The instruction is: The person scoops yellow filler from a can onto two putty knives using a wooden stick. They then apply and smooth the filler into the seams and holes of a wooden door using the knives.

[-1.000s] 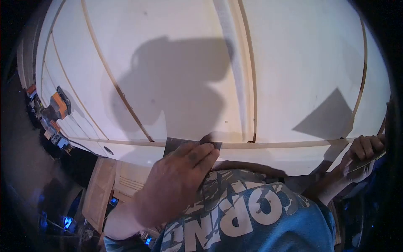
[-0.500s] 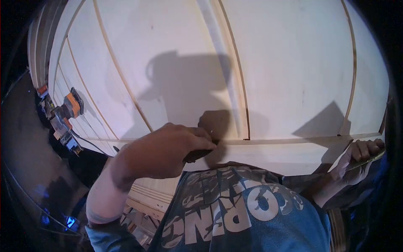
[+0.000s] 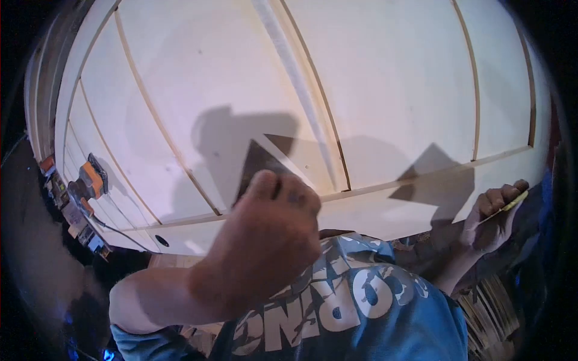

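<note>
My left hand [image 3: 265, 222] is closed on a flat dark scraper [image 3: 255, 165], one corner of which points up over the pale wooden panel [image 3: 391, 90]. The hand and scraper overlap the panel's near edge, and their shadow falls just beyond. At the right, my right hand [image 3: 495, 210] grips a thin flat plate [image 3: 509, 206] seen nearly edge-on, with yellow along its edge. This plate is beside the panel's near right corner and throws an angular shadow on the wood. Fingers hide much of both pieces.
An orange and black power sander [image 3: 90, 180] rests on the panel's left part, its cord [image 3: 123, 233] running toward me. Small boxes and items [image 3: 69, 210] stand past the left edge. Narrow strips [image 3: 144, 108] divide the panel. Stacked boards [image 3: 490, 313] stand low at the right.
My left hand has turned and lifted, bringing the scraper's corner up into view over the panel. My right hand still holds its plate. The whole view has shifted a little.
</note>
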Motion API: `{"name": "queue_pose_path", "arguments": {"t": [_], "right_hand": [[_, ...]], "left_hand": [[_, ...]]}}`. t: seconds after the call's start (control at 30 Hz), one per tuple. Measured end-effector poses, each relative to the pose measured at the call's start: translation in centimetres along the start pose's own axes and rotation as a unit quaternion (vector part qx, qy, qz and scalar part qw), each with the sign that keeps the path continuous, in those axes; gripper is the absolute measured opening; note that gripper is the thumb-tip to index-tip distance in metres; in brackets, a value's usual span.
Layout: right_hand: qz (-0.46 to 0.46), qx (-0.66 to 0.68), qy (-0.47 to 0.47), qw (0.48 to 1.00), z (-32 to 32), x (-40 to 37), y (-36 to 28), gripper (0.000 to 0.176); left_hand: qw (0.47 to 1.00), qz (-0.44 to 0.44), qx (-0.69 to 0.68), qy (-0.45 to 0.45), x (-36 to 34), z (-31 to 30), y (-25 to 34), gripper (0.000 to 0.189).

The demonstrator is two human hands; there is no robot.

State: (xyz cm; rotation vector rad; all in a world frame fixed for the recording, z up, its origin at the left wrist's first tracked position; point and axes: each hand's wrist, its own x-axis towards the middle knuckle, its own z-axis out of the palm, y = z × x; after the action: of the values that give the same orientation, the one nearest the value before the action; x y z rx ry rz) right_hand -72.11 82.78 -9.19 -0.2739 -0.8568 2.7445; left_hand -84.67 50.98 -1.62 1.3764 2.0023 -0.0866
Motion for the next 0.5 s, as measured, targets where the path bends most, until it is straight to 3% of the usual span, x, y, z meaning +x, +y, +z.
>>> {"name": "queue_pose_path", "arguments": {"t": [0.07,0.2,0.3,0.4,0.5], "right_hand": [[0.001,0.004,0.002,1.000,-0.1,-0.2,1.8,0.035],[0.002,-0.026,0.015,1.000,-0.3,-1.5,2.9,0.036],[-0.001,-0.042,0.020,0.999,-0.8,-2.8,2.6,0.036],[-0.012,-0.061,0.036,0.997,-1.2,-3.7,2.2,0.036],[-0.011,-0.077,0.044,0.996,-1.2,-4.1,1.8,0.037]], "left_hand": [[1.000,0.023,0.005,0.009,0.3,0.9,-0.1,0.012],[0.996,0.029,0.037,-0.074,-0.2,1.5,-0.4,0.010],[0.990,0.029,0.106,-0.082,-2.0,2.6,-0.5,0.010],[0.993,0.018,0.096,-0.060,-3.6,3.8,-0.6,0.012],[0.990,-0.020,0.100,-0.093,-4.3,3.5,-0.3,0.015]]}}
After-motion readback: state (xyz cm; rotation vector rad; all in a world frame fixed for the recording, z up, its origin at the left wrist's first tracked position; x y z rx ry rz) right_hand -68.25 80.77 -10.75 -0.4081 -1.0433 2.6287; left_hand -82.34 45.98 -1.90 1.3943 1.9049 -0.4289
